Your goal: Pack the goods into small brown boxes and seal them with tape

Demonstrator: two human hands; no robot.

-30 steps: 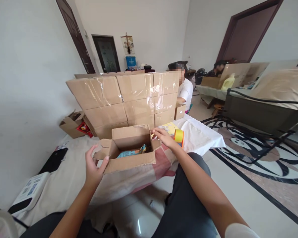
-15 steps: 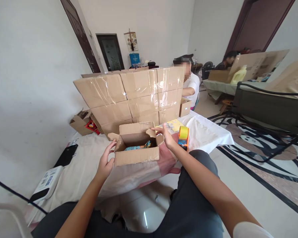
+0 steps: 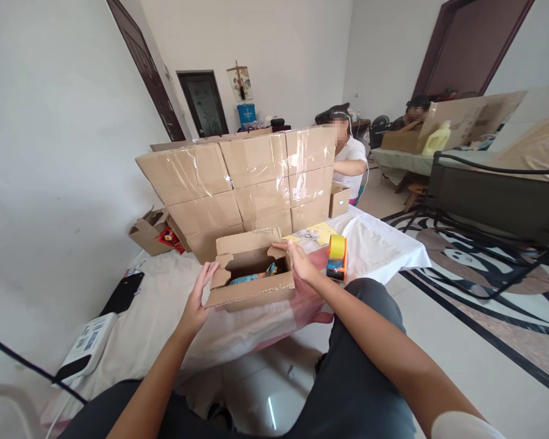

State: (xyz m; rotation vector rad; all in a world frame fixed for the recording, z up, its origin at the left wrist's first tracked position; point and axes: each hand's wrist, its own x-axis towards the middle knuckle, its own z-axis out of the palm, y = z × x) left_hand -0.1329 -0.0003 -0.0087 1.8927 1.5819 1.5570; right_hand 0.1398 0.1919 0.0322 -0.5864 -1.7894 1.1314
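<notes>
A small cardboard box stands on the cloth in front of me with its top flaps up. Inside lies a blue packet with some orange on it, partly hidden by the walls. My left hand is at the left side of the box, its fingertips on the side flap and its thumb near the front flap's corner. On the opposite side, my right hand grips the right wall, fingers over the short flap, which leans inward. Right of the box is an orange tape dispenser with a yellow roll.
A wall of taped cartons rises behind the box. An open carton with red packets is at left. A black clipboard-like object and a white device lie nearer. A person sits beyond; another sits farther right.
The side flaps have tipped inward under my hands, and the front flap has folded outward. My right hand has shifted slightly left over its flap. The packet stays inside.
</notes>
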